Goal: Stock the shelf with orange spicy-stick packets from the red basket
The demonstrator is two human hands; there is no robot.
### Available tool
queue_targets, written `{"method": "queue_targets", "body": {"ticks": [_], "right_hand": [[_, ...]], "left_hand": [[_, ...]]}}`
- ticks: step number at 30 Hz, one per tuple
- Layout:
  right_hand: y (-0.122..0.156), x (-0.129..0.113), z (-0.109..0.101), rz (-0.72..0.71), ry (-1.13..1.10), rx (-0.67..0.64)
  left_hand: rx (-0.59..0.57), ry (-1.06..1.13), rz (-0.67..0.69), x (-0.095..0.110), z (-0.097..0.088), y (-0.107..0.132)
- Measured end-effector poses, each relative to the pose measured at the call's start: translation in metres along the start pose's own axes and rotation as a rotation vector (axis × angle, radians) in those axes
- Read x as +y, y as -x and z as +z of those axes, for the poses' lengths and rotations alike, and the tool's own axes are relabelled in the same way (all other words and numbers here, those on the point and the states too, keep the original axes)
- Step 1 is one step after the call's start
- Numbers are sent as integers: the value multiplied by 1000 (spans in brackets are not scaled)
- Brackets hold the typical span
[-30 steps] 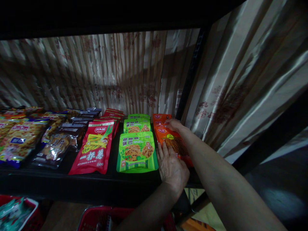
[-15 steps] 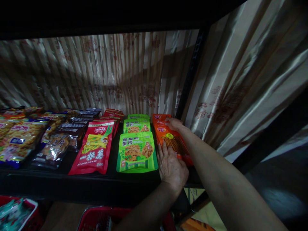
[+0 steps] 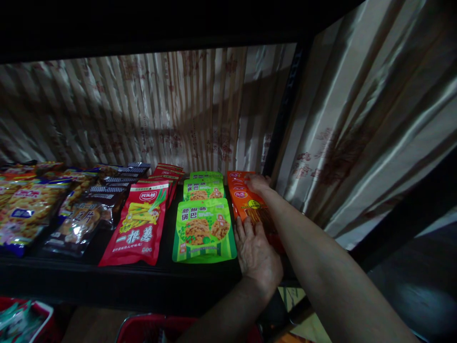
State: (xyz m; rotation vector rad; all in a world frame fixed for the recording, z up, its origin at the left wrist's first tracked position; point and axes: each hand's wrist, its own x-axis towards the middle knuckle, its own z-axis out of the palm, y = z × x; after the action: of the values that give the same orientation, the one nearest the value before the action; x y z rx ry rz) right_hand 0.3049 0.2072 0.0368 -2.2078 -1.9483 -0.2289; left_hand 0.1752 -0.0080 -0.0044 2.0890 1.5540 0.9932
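Where both hands rest: on the orange packets (image 3: pixel 245 194), at the right end of the black shelf (image 3: pixel 117 286).
Left hand (image 3: pixel 260 262): laid along the lower left edge of the orange packets, fingers stretched out with slight gaps between them, palm down and not closed round anything.
Right hand (image 3: pixel 258 184): over the upper right side of the same packets, fingers slightly bent; the thumb is hidden, so I cannot tell whether it pinches a packet or merely presses.
Orange packets: lying overlapped, their top ends stepped back toward the curtain (image 3: pixel 207 100), just beside the green row.
Green packets (image 3: pixel 204 231): one in front, others overlapping behind it in a straight file; with no hand holding them, this row looks done.
Red packets (image 3: pixel 137 224): the front one lies a little askew, more fanned behind; they seem set out, though less squarely than the green.
Brown bags (image 3: pixel 78 224) and yellow bags (image 3: pixel 32 207): farther left, overlapping in looser rows, apparently finished with too.
What is left: by my reading, only the orange row is in hand, and it seems nearly in line, with some squaring of its edges remaining.
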Motion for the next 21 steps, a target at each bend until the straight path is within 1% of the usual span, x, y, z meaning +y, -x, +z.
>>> {"method": "queue_targets", "body": {"ticks": [3,7,14,21], "right_hand": [[0,-2,-1,46,-27,3],[1,-3,-4,60,-58,26],[4,-7,-3,59,-97,72],[12,-5,-2,31,-143,86]], "left_hand": [[12,6,0,1,-3,1],[14,7,-47,4,-3,1],[-60,-4,-62,2,0,-2],[-55,-11,-65,3,1,-2]]}}
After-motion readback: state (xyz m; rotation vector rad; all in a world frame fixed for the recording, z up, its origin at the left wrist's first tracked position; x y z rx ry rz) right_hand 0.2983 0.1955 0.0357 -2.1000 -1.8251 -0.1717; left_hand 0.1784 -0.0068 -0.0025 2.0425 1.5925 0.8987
